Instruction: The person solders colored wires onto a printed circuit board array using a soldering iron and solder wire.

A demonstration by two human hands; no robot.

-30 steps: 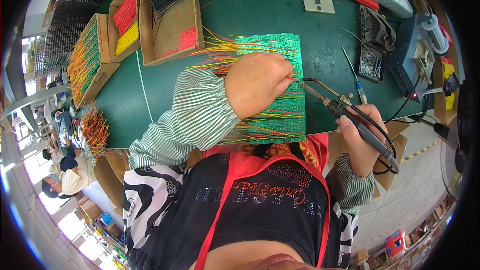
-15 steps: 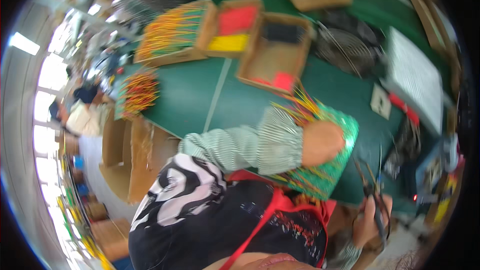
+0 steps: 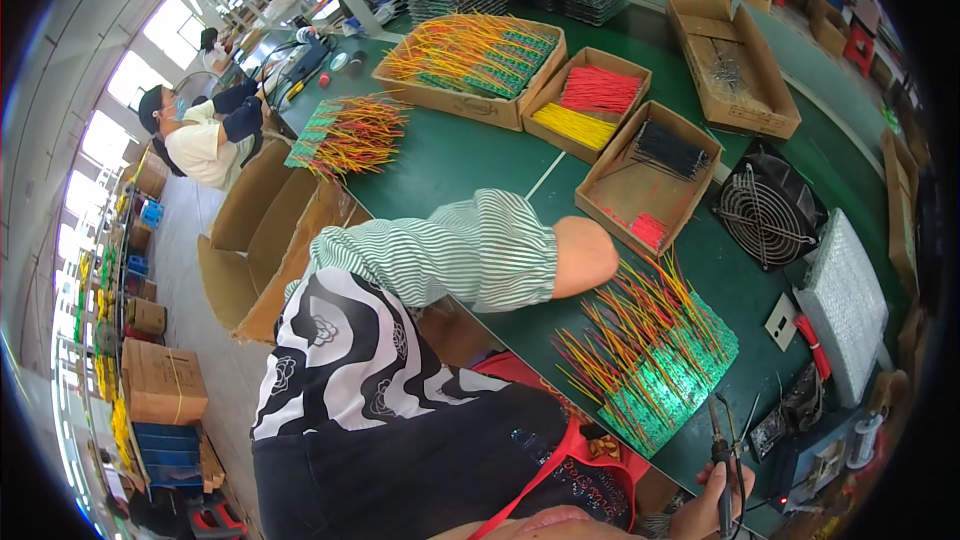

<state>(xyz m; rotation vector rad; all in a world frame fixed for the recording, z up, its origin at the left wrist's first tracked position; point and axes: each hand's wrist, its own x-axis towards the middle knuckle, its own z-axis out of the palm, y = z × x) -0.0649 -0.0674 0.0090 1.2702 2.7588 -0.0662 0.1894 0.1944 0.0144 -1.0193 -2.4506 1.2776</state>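
My left hand [image 3: 588,256], its forearm in a striped green sleeve, is over the table between the green circuit board panel and a cardboard box. Its fingers are hidden behind the back of the hand. Red, yellow and dark wires [image 3: 640,318] stand up from the panel [image 3: 660,400], which lies near the table's front edge. At the lower right my right hand [image 3: 702,506] is closed round a soldering iron [image 3: 720,452], its metal tip pointing up beside the panel's right corner. Nearest to my left hand is the open cardboard box [image 3: 625,180] with black and red wires in it.
Boxes of red and yellow wires [image 3: 598,90] and wired boards [image 3: 470,60] stand farther back. Another wired panel [image 3: 345,135] lies at left. A black fan [image 3: 765,205], a bubble-wrapped block [image 3: 845,305] and a soldering station [image 3: 825,465] line the right. One person [image 3: 210,135] sits far left.
My left hand has moved off the panel, up and left toward the wire box. The view has shifted, and my right hand still holds the soldering iron beside the panel.
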